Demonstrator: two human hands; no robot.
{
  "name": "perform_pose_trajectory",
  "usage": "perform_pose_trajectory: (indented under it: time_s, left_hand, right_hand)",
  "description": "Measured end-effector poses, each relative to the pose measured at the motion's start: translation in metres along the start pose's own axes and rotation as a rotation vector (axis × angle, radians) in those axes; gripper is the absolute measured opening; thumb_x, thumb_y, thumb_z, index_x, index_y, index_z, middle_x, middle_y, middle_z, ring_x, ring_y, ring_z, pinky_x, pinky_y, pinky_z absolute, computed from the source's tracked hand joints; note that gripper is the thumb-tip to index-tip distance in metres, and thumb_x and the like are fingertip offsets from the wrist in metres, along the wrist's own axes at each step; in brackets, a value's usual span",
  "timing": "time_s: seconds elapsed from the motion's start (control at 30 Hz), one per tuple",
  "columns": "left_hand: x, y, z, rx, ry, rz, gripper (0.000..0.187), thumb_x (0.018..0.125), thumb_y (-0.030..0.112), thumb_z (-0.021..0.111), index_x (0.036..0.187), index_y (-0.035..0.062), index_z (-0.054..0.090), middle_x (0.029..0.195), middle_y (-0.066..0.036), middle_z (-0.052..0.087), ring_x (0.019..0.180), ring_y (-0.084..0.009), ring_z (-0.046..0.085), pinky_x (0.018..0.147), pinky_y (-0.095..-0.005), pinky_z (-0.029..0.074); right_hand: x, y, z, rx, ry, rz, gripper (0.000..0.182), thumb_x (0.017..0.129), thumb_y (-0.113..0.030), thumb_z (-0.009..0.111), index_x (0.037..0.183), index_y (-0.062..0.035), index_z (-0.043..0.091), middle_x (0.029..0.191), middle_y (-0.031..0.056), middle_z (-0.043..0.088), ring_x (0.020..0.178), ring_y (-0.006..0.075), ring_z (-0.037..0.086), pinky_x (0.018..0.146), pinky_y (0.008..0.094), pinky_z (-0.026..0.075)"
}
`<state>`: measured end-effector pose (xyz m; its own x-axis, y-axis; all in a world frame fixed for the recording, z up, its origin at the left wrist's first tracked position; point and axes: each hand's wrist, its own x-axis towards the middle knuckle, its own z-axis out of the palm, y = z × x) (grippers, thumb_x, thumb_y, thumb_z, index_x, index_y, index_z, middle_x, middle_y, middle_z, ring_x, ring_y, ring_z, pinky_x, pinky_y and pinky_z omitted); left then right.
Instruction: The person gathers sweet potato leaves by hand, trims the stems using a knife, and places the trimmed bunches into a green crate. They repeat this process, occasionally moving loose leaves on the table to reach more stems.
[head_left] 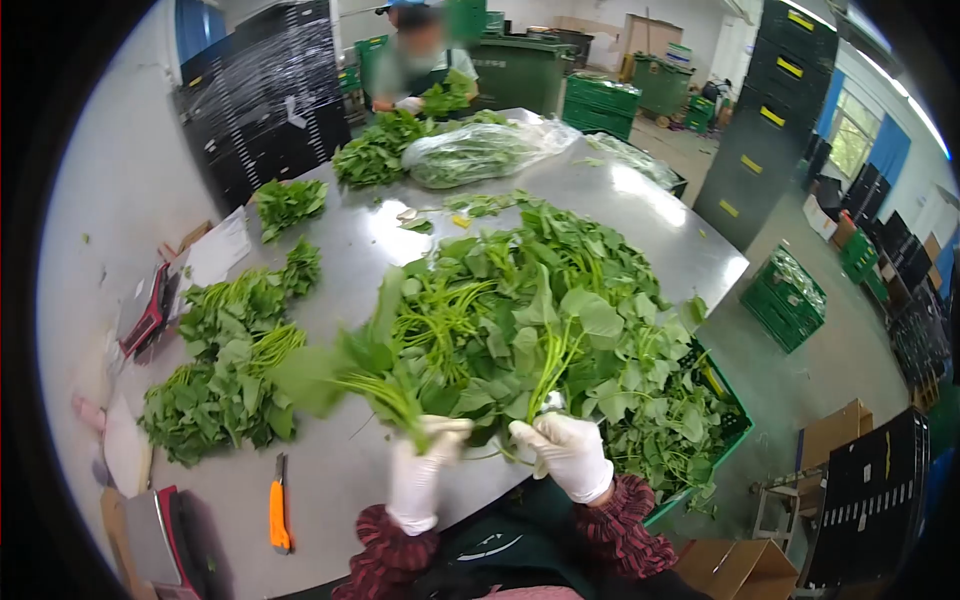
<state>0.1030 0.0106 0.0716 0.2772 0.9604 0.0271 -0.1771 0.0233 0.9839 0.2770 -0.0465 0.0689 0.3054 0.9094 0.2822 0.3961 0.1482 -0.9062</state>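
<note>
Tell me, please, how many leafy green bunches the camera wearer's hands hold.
2: one leafy green bunch in the left white-gloved hand, another leafy green bunch in the right white-gloved hand; none seems hidden.

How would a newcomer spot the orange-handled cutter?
Start at the metal table and find the person's gloved left hand. In the picture, look left of it, below the bundled greens: the orange-handled cutter lies there, dark tip toward them. Its slim, bright orange handle sets it apart from the greens and the bulkier red-and-grey device nearby.
</note>
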Motion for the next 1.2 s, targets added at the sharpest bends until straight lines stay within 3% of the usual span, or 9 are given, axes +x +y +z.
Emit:
perform_pose_trajectory:
  time_s: [0.13,0.27,0.4,0.5,0.67,0.87,0.97,1.03,1.2]
  left_hand:
    - [-0.013,-0.029,0.014,-0.473,-0.184,-0.353,0.018,0.087,0.02,0.06,0.089,0.0025,0.064,0.08,0.0,0.056,0.062,-0.0041,0.043,0.053,-0.0183,0.032]
    - [-0.011,-0.03,0.002,-0.327,-0.129,-0.255,0.02,0.087,0.021,0.06,0.09,0.0022,0.063,0.077,0.003,0.053,0.062,-0.0038,0.041,0.054,-0.018,0.03]
    - [-0.017,-0.037,-0.001,-0.224,-0.175,-0.202,0.018,0.087,0.019,0.06,0.093,0.0018,0.063,0.076,0.004,0.053,0.065,-0.0042,0.043,0.059,-0.0173,0.033]
    - [-0.02,-0.041,0.0,-0.3,-0.192,-0.264,0.016,0.088,0.017,0.06,0.093,0.0018,0.062,0.076,0.004,0.054,0.068,-0.0039,0.044,0.062,-0.0181,0.036]
    - [-0.023,-0.048,-0.002,-0.292,-0.212,-0.297,0.014,0.088,0.016,0.06,0.091,0.0024,0.061,0.078,0.004,0.054,0.066,-0.0038,0.044,0.062,-0.0182,0.036]
    - [-0.023,-0.05,0.004,-0.431,-0.069,-0.324,0.012,0.088,0.016,0.058,0.091,0.0041,0.06,0.078,0.002,0.055,0.062,-0.0038,0.044,0.056,-0.0172,0.034]
    - [-0.014,-0.037,-0.011,-0.499,0.053,-0.213,0.012,0.091,0.016,0.054,0.091,0.0054,0.058,0.082,0.0,0.057,0.059,-0.0037,0.042,0.053,-0.0163,0.033]
    - [-0.008,-0.032,-0.026,-0.479,0.065,-0.146,0.012,0.091,0.017,0.055,0.092,0.0055,0.059,0.081,0.001,0.057,0.059,-0.0034,0.043,0.052,-0.0157,0.033]
    - [-0.009,-0.034,-0.019,-0.481,0.09,-0.185,0.01,0.088,0.015,0.06,0.092,0.0054,0.059,0.081,0.002,0.057,0.059,-0.0032,0.044,0.052,-0.0157,0.035]
  right_hand:
    - [0.001,-0.004,0.025,-0.337,-0.05,-0.552,0.032,0.079,-0.023,0.07,0.059,-0.0036,0.054,0.046,0.005,0.048,0.035,0.0128,0.05,0.035,0.0252,0.037]
    - [-0.007,-0.013,0.006,0.066,-0.136,0.26,0.023,0.076,-0.012,0.073,0.064,0.0001,0.059,0.058,0.0024,0.057,0.043,0.0045,0.049,0.037,0.0215,0.036]
    - [0.005,-0.013,0.018,0.281,-0.066,0.192,0.041,0.081,-0.014,0.069,0.115,0.0029,0.054,0.072,-0.0004,0.059,0.054,0.0015,0.048,0.047,0.015,0.037]
    - [0.007,-0.014,0.022,0.641,-0.311,0.558,0.029,0.085,-0.011,0.063,0.11,0.0018,0.053,0.07,0.0016,0.061,0.05,0.004,0.051,0.043,0.0159,0.036]
    - [-0.003,0.0,0.034,0.639,-0.227,0.548,0.013,0.087,-0.011,0.06,0.09,-0.0001,0.054,0.065,0.0025,0.061,0.046,0.0055,0.051,0.042,0.018,0.038]
    - [-0.011,0.006,0.037,-0.305,-0.124,-0.231,0.016,0.083,-0.015,0.063,0.088,-0.0013,0.056,0.066,0.0077,0.06,0.054,0.0162,0.06,0.05,0.0298,0.048]
    - [-0.021,0.011,0.015,0.158,-0.165,0.369,0.012,0.082,-0.01,0.059,0.089,0.0004,0.057,0.069,0.0085,0.062,0.051,0.0135,0.06,0.044,0.0265,0.046]
    - [-0.012,0.034,-0.019,0.782,0.189,0.266,0.016,0.088,-0.015,0.051,0.089,0.0001,0.058,0.073,0.0093,0.064,0.042,0.0067,0.049,0.035,0.0185,0.034]
    - [-0.013,0.02,-0.03,0.248,0.276,0.368,0.018,0.085,-0.016,0.062,0.094,-0.0008,0.057,0.088,0.0114,0.065,0.05,0.0087,0.055,0.041,0.0178,0.041]
